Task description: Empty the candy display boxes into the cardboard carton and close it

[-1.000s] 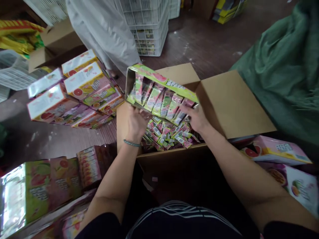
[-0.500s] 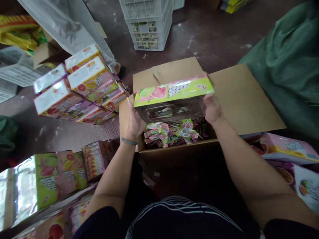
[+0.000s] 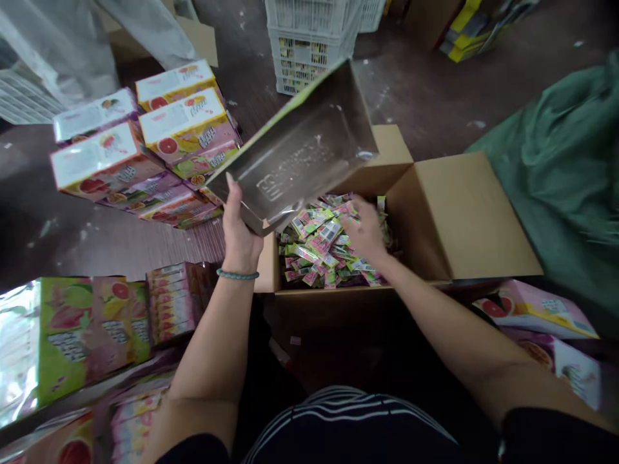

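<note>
Your left hand (image 3: pixel 240 232) grips the near edge of the emptied display box (image 3: pixel 294 151), fingers wrapped over its rim; the box is tilted up above the left side of the cardboard carton (image 3: pixel 464 219), silver inner face toward you, nothing visible inside it. Your right hand (image 3: pixel 363 232) lies palm down on the loose sachets (image 3: pixel 319 248) inside the carton, fingers spread and blurred; you cannot tell whether it is pinching any of them.

Carton: one, flaps open, filled with a heap of pink and green sachets, too many and too jumbled to count.

Left of the carton, a stack of printed boxes (image 3: pixel 140 148) on the floor: at least six visible, all closed. Near your left elbow, flattened box sleeves (image 3: pixel 82 335), count unclear. Right of the carton, two more printed boxes (image 3: pixel 536 309). Beyond the carton, one stack of white crates (image 3: pixel 309 38). A green sack (image 3: pixel 556 180) lies at the far right.
</note>
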A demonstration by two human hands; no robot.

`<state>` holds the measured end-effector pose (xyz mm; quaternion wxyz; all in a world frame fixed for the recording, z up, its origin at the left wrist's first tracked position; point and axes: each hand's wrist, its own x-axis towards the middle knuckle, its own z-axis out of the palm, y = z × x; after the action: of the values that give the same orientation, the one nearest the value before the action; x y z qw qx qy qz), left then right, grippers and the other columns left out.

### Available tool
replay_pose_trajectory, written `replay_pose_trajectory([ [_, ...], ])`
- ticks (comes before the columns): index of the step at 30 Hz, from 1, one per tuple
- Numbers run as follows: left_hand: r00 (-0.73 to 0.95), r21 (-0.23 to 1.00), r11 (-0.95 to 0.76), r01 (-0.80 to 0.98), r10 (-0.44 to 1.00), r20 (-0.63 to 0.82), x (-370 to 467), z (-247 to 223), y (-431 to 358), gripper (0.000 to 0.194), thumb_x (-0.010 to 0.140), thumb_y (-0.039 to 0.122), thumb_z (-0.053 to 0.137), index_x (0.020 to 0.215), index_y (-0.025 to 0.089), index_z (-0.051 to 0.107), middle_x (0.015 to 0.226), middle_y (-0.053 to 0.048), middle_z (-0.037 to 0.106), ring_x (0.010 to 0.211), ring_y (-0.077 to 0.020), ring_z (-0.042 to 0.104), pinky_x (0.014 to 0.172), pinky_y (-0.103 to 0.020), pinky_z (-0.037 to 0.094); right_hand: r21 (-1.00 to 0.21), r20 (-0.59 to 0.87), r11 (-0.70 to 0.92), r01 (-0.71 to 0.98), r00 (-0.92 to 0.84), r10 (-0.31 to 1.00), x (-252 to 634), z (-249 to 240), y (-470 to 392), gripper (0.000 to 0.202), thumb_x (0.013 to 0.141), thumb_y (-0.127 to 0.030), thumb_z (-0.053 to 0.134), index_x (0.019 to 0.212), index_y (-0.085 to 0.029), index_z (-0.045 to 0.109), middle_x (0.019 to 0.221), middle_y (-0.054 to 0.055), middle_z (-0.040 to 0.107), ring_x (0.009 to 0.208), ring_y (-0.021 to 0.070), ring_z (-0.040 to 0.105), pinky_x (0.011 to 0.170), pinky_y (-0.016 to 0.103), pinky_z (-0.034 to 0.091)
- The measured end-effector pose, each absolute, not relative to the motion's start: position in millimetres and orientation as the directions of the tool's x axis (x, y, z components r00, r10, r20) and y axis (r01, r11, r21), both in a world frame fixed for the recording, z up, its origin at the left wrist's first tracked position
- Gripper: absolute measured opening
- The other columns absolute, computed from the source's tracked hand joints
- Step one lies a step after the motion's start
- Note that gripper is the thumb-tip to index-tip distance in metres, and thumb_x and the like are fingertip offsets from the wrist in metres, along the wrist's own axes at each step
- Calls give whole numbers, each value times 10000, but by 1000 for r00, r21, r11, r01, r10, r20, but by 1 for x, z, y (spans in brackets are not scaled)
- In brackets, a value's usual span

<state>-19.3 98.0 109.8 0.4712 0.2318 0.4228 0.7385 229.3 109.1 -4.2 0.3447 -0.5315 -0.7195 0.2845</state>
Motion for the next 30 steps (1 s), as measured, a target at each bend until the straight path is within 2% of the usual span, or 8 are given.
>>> replay_pose_trajectory([
  [2,-465,823,-203,-531,882,-82,-24,117,96,377,995,531,656,1286,300,721,1430,-30,682,1477,-255,508,1184,-395,501,-523,90,478,706,-512,854,192,-18,91,657,969,-580,616,1495,-188,575,1616,214,392,1504,448,320,1204,717,286],
  [4,-459,810,-214,-545,885,-75,-27,120,94,346,1016,511,630,1285,315,727,1425,-14,686,1470,-249,517,1182,-396,507,-272,-86,746,607,-788,610,160,-34,81,516,919,-408,716,1394,-210,679,1685,157,319,1575,437,189,1246,709,201],
  [6,-449,800,-232,-553,892,-52,-29,117,93,306,1027,477,611,1242,307,749,1395,-6,704,1455,-254,534,1184,-396,509,-98,-259,854,511,-842,474,141,-49,84,388,904,-302,702,1272,-193,754,1684,137,336,1600,399,140,1285,672,113],
  [9,-428,803,-214,-556,902,-56,-31,110,91,302,1019,468,612,1232,309,756,1340,14,732,1435,-270,555,1193,-418,510,-4,-337,819,574,-772,539,142,-66,105,453,909,-333,685,1338,-194,726,1665,152,368,1600,374,144,1289,665,56],
  [16,-459,779,-225,-585,884,-90,-41,111,84,234,1023,447,632,1114,274,761,1244,-3,768,1492,-283,487,1232,-441,477,-176,-242,342,923,-377,894,234,-54,153,577,970,-356,612,1524,-199,568,1712,170,258,1594,400,110,1230,755,23],
  [23,-402,755,-193,-626,910,-101,-31,113,88,228,1049,375,553,1004,285,757,1154,-5,797,1540,-241,417,1255,-467,456,-463,-225,29,886,-150,963,283,-6,171,592,987,-536,601,1464,-186,587,1692,182,290,1604,402,96,1255,721,107],
  [27,-313,747,-138,-650,945,-97,-11,113,91,227,1025,387,587,1045,243,761,1280,-23,762,1556,-276,387,1265,-486,431,-777,-204,2,630,-255,945,247,30,127,652,1063,-616,330,1601,-250,334,1613,119,450,1452,230,489,1149,482,500],
  [30,-136,764,-23,-644,987,-85,8,112,86,399,806,505,861,1052,205,770,1323,-56,743,1552,-316,384,1270,-461,423,-995,-8,13,95,-221,975,221,63,86,904,844,-829,620,1532,-300,365,1435,80,612,1312,251,607,1120,484,542],
])
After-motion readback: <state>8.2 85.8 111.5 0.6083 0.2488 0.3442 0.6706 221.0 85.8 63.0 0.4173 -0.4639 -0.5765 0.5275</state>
